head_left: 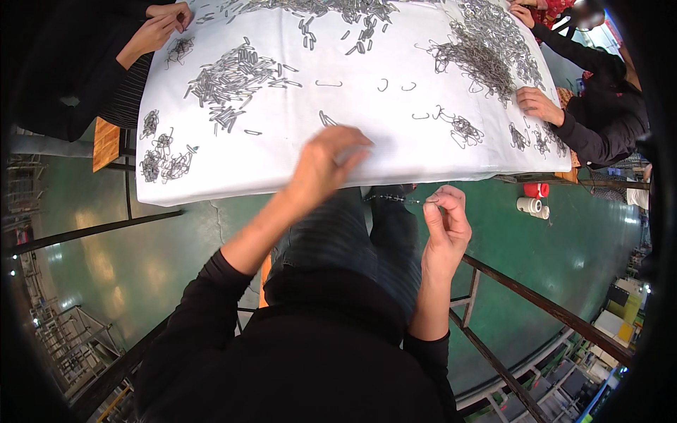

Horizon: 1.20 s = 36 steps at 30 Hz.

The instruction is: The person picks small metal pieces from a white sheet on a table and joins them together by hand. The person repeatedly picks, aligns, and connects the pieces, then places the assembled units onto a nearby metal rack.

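My right hand [448,225] is raised just off the table's near edge, thumb and fingertips pinched together. From the pinch a thin, chain-like string of small metal pieces [391,198] runs leftward in front of my legs; its far end is hard to make out. My left hand [326,163] is over the near edge of the white-covered table [296,166], its fingers pointing right and smeared by motion. Whether it holds anything does not show. Just beyond it lie a few flat oblong metal links [327,118]. Single wire hooks [328,84] are spread across the middle.
A heap of metal links [236,77] lies left; a dark pile of wire hooks [483,60] lies right. Small hook bundles [163,158] sit at the left corner. Co-workers' hands [539,106] work at both sides. Red and white spools [534,197] stand lower right, near metal bars [550,307].
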Tool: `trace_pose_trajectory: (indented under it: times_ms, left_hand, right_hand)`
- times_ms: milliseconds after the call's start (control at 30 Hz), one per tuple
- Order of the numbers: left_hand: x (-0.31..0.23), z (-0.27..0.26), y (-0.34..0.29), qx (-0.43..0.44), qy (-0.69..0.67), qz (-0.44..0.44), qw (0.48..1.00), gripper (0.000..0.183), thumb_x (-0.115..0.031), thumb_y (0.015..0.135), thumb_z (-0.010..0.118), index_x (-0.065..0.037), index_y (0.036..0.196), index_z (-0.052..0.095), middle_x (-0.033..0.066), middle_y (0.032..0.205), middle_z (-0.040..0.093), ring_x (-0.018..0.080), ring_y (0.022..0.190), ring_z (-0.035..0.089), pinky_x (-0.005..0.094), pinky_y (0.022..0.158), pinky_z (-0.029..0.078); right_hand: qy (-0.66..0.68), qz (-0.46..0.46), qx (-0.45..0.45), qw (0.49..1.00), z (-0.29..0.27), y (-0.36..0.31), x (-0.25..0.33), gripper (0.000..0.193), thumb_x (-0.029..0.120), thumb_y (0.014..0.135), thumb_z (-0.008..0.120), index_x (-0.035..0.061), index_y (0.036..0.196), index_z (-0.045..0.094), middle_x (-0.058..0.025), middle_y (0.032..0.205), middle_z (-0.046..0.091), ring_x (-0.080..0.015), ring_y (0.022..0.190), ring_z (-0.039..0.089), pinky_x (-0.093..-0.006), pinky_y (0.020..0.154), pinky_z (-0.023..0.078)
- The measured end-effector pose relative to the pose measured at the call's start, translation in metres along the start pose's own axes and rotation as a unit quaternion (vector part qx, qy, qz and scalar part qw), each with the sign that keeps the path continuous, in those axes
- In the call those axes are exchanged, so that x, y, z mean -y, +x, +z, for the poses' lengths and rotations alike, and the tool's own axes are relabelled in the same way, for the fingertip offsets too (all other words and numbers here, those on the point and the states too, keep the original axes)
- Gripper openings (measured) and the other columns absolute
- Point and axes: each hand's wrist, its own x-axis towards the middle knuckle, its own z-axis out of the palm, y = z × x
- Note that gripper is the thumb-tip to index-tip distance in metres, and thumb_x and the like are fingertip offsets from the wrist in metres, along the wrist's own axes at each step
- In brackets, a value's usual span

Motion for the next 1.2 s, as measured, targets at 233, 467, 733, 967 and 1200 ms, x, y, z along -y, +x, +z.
trace_pose_trajectory:
  times_ms: [233,467,733,967,1200]
  left_hand:
    - [0.054,-0.036,0.033,0.115,0.202,0.007,0.973,0.013,-0.005,0.072,0.067,-0.003,0.085,0.065,0.0099,0.081,0.063,0.0267,0.08,0.057,0.0363,0.071,0.047]
    - [0.052,-0.024,0.04,0.103,0.222,0.069,0.967,0.008,-0.007,0.073,0.067,-0.006,0.081,0.065,0.0063,0.08,0.062,0.0244,0.081,0.056,0.0361,0.071,0.047]
    - [-0.015,0.015,0.016,0.093,-0.228,-0.215,0.945,0.012,-0.009,0.083,0.066,0.0,0.092,0.063,0.0028,0.083,0.065,0.0085,0.075,0.059,0.0229,0.07,0.046]
    - [-0.051,0.016,0.0,0.078,-0.232,-0.16,0.956,0.009,-0.01,0.079,0.069,-0.004,0.086,0.068,0.0018,0.078,0.068,0.0081,0.071,0.06,0.023,0.065,0.043]
    - [-0.051,0.016,-0.007,0.067,-0.193,-0.088,0.975,0.011,-0.007,0.075,0.071,-0.005,0.085,0.068,0.0059,0.09,0.065,0.0149,0.082,0.059,0.0263,0.068,0.045]
  right_hand:
    - [0.002,0.014,0.004,1.0,0.002,-0.005,-0.006,0.011,-0.003,0.079,0.065,0.0027,0.087,0.061,-0.0036,0.098,0.048,-0.0092,0.079,0.049,-0.0209,0.07,0.041]
    - [-0.04,-0.003,0.004,0.999,0.007,-0.005,-0.015,0.01,0.001,0.078,0.068,0.0027,0.086,0.062,-0.0022,0.095,0.049,-0.0072,0.071,0.042,-0.0196,0.062,0.035]
    - [-0.12,-0.03,0.0,0.992,0.007,-0.002,-0.026,0.009,0.001,0.078,0.067,0.0028,0.085,0.062,-0.0036,0.095,0.05,-0.0094,0.077,0.048,-0.0211,0.064,0.04]
    - [-0.154,-0.038,-0.004,0.987,0.009,0.0,-0.022,0.008,0.004,0.079,0.068,0.0035,0.085,0.063,-0.0029,0.095,0.05,-0.0094,0.078,0.048,-0.0214,0.063,0.039]
    - [-0.186,-0.048,0.021,0.981,0.006,0.001,-0.029,0.009,0.007,0.079,0.068,0.005,0.086,0.063,-0.0029,0.095,0.051,-0.0095,0.08,0.048,-0.0204,0.063,0.038]
